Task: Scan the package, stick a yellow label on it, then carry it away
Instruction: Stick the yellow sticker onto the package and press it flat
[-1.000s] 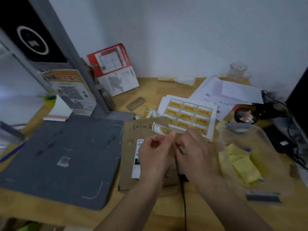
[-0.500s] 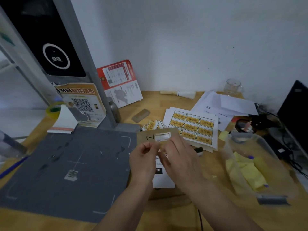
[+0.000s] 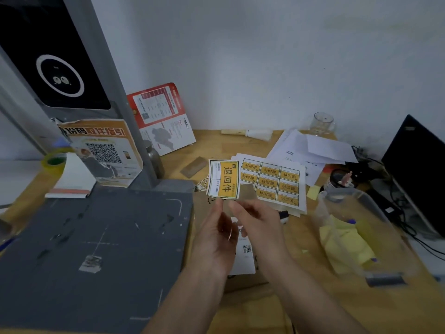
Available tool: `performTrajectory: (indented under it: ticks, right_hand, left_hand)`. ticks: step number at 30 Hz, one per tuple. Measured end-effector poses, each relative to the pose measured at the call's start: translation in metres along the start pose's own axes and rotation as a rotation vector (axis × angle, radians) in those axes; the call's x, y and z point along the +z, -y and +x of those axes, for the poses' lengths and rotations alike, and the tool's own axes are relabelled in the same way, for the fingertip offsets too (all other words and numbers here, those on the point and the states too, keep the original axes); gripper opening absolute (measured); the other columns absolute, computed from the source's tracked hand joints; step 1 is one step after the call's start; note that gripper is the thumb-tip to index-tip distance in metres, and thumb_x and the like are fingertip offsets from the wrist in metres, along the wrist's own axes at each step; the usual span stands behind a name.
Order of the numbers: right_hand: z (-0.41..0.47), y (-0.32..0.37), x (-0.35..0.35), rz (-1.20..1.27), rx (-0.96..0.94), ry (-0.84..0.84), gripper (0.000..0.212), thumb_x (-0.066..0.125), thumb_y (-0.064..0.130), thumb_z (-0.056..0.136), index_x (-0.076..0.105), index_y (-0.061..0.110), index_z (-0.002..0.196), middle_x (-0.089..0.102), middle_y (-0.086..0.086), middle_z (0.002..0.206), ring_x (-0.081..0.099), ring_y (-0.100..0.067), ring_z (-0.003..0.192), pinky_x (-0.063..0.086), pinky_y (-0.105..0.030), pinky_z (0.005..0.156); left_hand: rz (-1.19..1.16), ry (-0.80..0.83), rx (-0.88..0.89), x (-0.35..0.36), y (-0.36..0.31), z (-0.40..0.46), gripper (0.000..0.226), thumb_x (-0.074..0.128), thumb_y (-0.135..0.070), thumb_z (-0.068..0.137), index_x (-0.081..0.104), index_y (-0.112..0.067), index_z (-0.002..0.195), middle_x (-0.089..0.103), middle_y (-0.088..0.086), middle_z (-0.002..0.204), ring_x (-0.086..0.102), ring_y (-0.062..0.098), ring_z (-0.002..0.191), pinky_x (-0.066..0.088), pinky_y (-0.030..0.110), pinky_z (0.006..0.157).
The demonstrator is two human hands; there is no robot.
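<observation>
A yellow label [image 3: 224, 179] with black characters is held upright above the desk. My left hand [image 3: 214, 239] pinches its lower edge. Just to the right, my right hand [image 3: 255, 220] pinches a grey-brown strip of backing paper [image 3: 248, 192] that sits beside the label. Under both hands lies the flat brown package [image 3: 243, 283]. Its white shipping label [image 3: 246, 251] carries a small QR code and is partly hidden by my hands. A sheet of more yellow labels [image 3: 272, 184] lies behind on the wooden desk.
The grey scanner mat [image 3: 96, 249] fills the left, with the scanner post and its black head [image 3: 55, 75] above. A clear plastic tub with yellow papers [image 3: 349, 242] stands at the right. A dark screen [image 3: 419, 169], cables, loose papers and a glass [image 3: 322, 122] are behind it.
The label has turned face-up toward me and risen, its backing strip now separated to the right. The view has tilted up, showing more of the scanner head.
</observation>
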State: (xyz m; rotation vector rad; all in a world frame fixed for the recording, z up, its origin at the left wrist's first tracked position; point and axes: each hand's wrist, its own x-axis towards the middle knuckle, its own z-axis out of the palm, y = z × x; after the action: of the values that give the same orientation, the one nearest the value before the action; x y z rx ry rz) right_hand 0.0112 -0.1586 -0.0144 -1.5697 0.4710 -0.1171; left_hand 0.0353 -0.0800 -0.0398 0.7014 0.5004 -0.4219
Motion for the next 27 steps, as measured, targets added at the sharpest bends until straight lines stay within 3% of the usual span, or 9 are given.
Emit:
performTrajectory:
  ticks: [5,8,10,14,17,18,20,23,27]
  right_hand:
    - [0.001,-0.001,0.011,0.197,0.137,-0.097,0.006,0.072,0.021,0.079,0.075,0.017,0.083,0.064,0.014,0.058,0.055,-0.002,0.057,0.043,-0.021,0.057]
    - [0.003,-0.001,0.010,0.234,0.113,-0.127,0.004,0.070,0.014,0.081,0.071,0.010,0.079,0.060,0.009,0.058,0.052,-0.006,0.058,0.043,-0.021,0.056]
    - [0.004,-0.001,0.006,0.205,0.063,-0.121,0.008,0.068,0.011,0.082,0.067,0.008,0.075,0.058,0.002,0.062,0.050,-0.009,0.059,0.043,-0.024,0.059]
    - [0.017,0.000,-0.010,0.073,-0.026,-0.131,0.018,0.061,0.010,0.086,0.055,0.010,0.070,0.050,-0.007,0.066,0.044,-0.015,0.061,0.040,-0.030,0.061]
    - [0.030,0.005,-0.030,-0.134,-0.018,-0.012,0.017,0.060,0.009,0.084,0.053,0.008,0.069,0.054,-0.004,0.065,0.045,-0.019,0.064,0.039,-0.037,0.065]
    - [0.033,0.007,-0.036,-0.205,-0.003,0.058,0.016,0.059,0.008,0.084,0.053,0.008,0.069,0.055,-0.001,0.062,0.046,-0.019,0.063,0.039,-0.036,0.064]
    - [0.039,0.009,-0.045,-0.315,0.020,0.183,0.015,0.059,0.006,0.084,0.055,0.008,0.069,0.055,0.000,0.061,0.045,-0.016,0.061,0.038,-0.032,0.060]
    - [0.047,0.010,-0.054,-0.423,0.033,0.309,0.013,0.060,0.006,0.084,0.058,0.007,0.071,0.056,-0.001,0.062,0.045,-0.015,0.061,0.036,-0.029,0.057]
    - [0.057,0.006,-0.061,-0.487,0.048,0.388,0.012,0.061,0.007,0.085,0.058,0.005,0.073,0.055,0.002,0.061,0.045,-0.013,0.059,0.036,-0.024,0.055]
  left_hand:
    - [0.003,0.007,-0.020,-0.003,0.007,-0.001,0.049,0.072,-0.037,0.070,0.070,-0.012,0.112,0.061,0.009,0.109,0.055,0.022,0.101,0.046,0.033,0.089]
    - [0.040,0.001,-0.032,-0.004,0.007,-0.003,0.046,0.074,-0.030,0.073,0.068,-0.007,0.112,0.062,0.006,0.091,0.055,0.016,0.087,0.048,0.029,0.083]
    - [0.097,-0.046,-0.042,-0.006,0.007,-0.002,0.029,0.074,-0.021,0.077,0.068,-0.007,0.102,0.056,-0.001,0.073,0.050,0.011,0.072,0.047,0.026,0.072]
    - [0.208,-0.210,-0.130,-0.014,0.002,-0.001,0.010,0.069,-0.003,0.080,0.065,-0.005,0.089,0.062,0.007,0.072,0.054,0.014,0.067,0.048,0.025,0.059]
    - [0.469,-0.294,0.140,-0.015,-0.018,0.003,0.008,0.062,-0.011,0.084,0.060,-0.012,0.076,0.058,0.002,0.076,0.052,0.012,0.067,0.045,0.025,0.062]
    - [0.640,-0.265,0.299,-0.013,-0.026,0.003,0.006,0.065,-0.022,0.083,0.063,-0.016,0.081,0.061,-0.003,0.085,0.055,0.010,0.076,0.047,0.025,0.070]
    - [0.941,-0.128,0.504,-0.006,-0.042,0.000,0.023,0.072,-0.038,0.076,0.066,-0.028,0.096,0.061,-0.010,0.103,0.056,0.005,0.096,0.046,0.027,0.082]
    - [1.161,0.000,0.425,-0.001,-0.050,0.011,0.029,0.080,-0.033,0.070,0.068,-0.025,0.095,0.064,-0.007,0.102,0.059,0.008,0.097,0.048,0.023,0.077]
    - [1.237,0.002,0.343,-0.002,-0.044,0.032,0.014,0.075,-0.020,0.078,0.067,-0.013,0.086,0.072,0.005,0.091,0.069,0.021,0.089,0.056,0.032,0.078]
